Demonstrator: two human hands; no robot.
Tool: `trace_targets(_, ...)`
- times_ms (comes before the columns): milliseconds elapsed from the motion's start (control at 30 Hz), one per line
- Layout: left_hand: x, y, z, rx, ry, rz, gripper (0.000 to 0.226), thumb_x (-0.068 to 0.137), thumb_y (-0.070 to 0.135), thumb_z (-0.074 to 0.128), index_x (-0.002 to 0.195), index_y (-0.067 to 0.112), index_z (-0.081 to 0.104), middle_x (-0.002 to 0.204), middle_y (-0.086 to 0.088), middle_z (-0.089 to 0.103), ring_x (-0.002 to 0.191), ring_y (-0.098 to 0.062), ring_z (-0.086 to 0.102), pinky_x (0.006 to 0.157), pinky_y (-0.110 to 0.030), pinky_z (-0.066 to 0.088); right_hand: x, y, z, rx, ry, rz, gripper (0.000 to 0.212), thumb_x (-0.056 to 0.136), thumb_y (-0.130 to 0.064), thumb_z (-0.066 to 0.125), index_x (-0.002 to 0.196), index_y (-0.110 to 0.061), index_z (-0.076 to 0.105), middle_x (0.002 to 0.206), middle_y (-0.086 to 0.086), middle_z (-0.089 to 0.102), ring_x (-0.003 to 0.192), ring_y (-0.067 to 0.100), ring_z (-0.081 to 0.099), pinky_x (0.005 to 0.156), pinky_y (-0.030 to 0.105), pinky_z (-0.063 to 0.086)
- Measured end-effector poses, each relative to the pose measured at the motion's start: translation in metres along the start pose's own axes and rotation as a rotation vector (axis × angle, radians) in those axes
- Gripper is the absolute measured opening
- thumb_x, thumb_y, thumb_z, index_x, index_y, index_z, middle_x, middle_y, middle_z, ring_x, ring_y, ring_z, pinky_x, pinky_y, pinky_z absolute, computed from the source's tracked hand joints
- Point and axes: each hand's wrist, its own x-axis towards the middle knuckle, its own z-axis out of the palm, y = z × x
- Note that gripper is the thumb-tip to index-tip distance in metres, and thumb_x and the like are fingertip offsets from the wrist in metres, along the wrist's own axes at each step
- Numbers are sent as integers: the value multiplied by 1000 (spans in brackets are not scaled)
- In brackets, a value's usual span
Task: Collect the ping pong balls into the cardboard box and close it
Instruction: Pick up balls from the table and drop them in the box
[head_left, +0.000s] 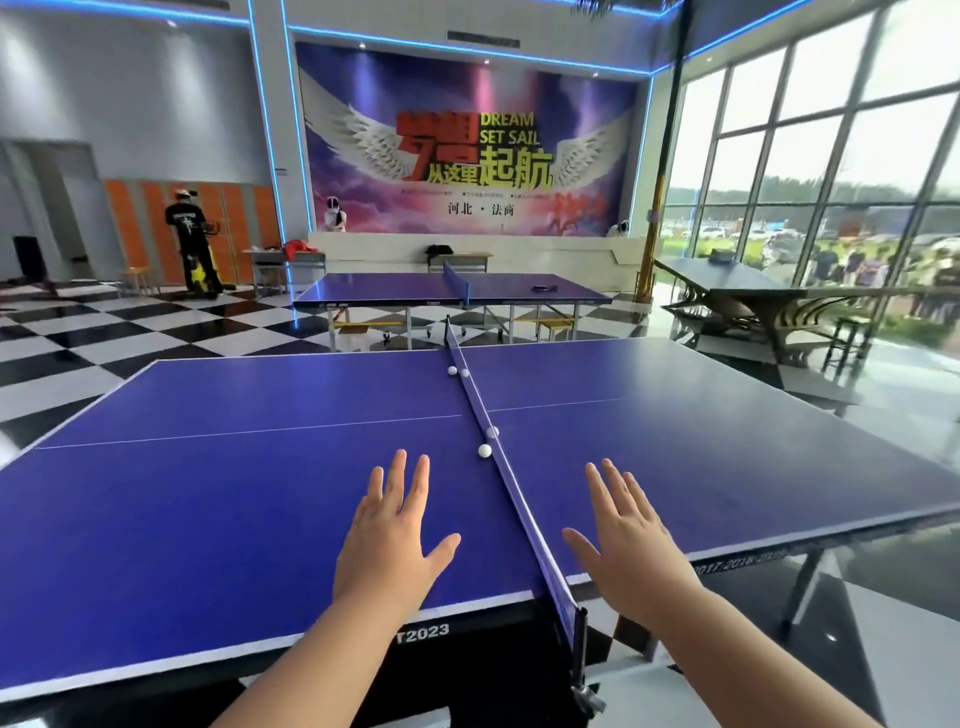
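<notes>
From the head cam, left hand (395, 540) and right hand (631, 545) hover spread and empty either side of the net (511, 483). Four ping pong balls (452, 370) hug it (cardboard box isn't visible). I'd cup the nearest ball (484, 450) gently so it can't roll.

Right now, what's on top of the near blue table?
Four white balls beside the net: two far, two nearer. Left hand and right hand, both open, hide the patches of table beneath them.

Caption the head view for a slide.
Left hand and right hand open over blue table; four balls by the net.
</notes>
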Motion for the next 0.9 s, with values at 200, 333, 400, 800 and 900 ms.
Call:
trace_targets(200, 82, 1, 46, -11, -28, -44, 86, 89, 62, 43, 149, 35, -13, 159, 9, -14, 147, -21, -5, 110, -38, 34, 84, 32, 4, -13, -6, -30, 72, 97, -55, 28, 149, -27, -13, 159, -8, -15, 145, 15, -15, 117, 35, 9)
trace_targets(333, 122, 2, 81, -11, -62, -98, 83, 90, 60, 43, 150, 35, -9, 160, 8, -9, 147, -20, -3, 110, -36, 34, 129, 57, 18, 2, -28, -49, 72, 96, -57, 26, 149, -28, -13, 159, -10, -14, 145, 12, -16, 118, 33, 8)
trace_targets(400, 137, 1, 100, 3, -83, -128, 82, 91, 59, 43, 150, 34, -8, 160, 8, -9, 147, -20, -2, 109, -37, 35, 148, 71, 29, 3, -48, -69, 72, 96, -57, 26, 149, -28, -13, 159, -10, -14, 145, 12, -16, 118, 34, 9)
trace_targets(800, 235, -23, 240, -98, -223, -239, 78, 93, 56, 41, 149, 37, -9, 159, 15, -13, 146, -14, -7, 104, -32, 40, 268, 100, 134, 39, -185, -99, 70, 95, -58, 22, 148, -32, -15, 157, -14, -18, 142, 7, -20, 116, 31, 14)
trace_targets(900, 281, -46, 294, -137, -294, -229, 78, 93, 55, 41, 149, 37, -9, 159, 15, -13, 146, -13, -7, 105, -32, 41, 314, 96, 167, 39, -186, -64, 70, 93, -59, 20, 148, -33, -16, 155, -17, -20, 138, 1, -24, 116, 29, 13)
